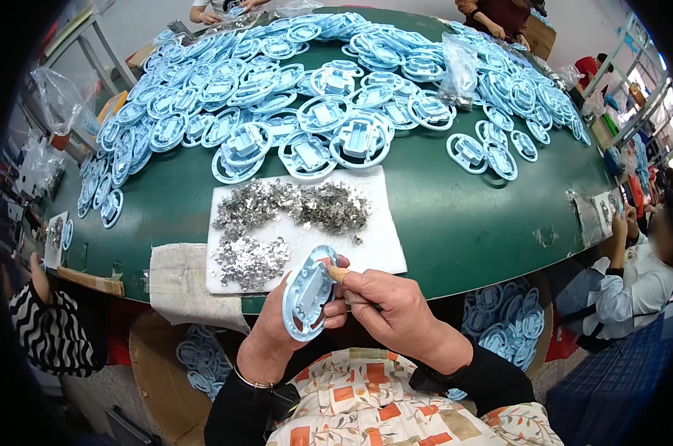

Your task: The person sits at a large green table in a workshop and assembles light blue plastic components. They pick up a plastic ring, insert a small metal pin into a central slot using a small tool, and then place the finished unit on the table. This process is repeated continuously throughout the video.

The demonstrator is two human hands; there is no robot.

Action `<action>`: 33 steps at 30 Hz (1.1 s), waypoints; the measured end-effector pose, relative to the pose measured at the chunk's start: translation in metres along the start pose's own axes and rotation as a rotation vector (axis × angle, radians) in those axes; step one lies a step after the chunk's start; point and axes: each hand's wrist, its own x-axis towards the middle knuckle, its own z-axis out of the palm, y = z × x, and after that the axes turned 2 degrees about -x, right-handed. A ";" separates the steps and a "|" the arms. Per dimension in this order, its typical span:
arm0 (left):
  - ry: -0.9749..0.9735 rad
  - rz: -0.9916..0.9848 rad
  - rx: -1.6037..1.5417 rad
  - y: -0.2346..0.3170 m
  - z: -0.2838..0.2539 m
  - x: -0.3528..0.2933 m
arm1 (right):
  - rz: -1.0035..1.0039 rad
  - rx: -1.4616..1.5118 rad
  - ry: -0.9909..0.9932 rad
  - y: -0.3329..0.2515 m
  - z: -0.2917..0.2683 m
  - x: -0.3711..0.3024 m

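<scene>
A light blue plastic part shaped like a small steering wheel (pixel 309 296) is held tilted over the table's near edge. My left hand (pixel 272 321) is closed round it, with fingertips showing at its right side. My right hand (pixel 396 306) is pinched against the part's upper right. A tan cover (pixel 336 273) sits at the tip of its forefinger; whatever small thing the pinch may hold is hidden. Just beyond my hands lies a white foam board (pixel 374 249). It carries heaps of small silver metal pieces (pixel 251 260) and darker metal pieces (pixel 333 208).
Many blue wheel parts (pixel 307 154) cover the far half of the green table (pixel 470 223). A folded cloth (pixel 179 279) hangs over the near edge. Cartons of blue parts (pixel 506 316) stand below on both sides. Co-workers (pixel 622 290) work around the table.
</scene>
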 end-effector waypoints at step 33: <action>0.508 0.394 1.742 0.006 0.027 0.012 | 0.030 -0.684 -0.087 0.006 -0.024 0.003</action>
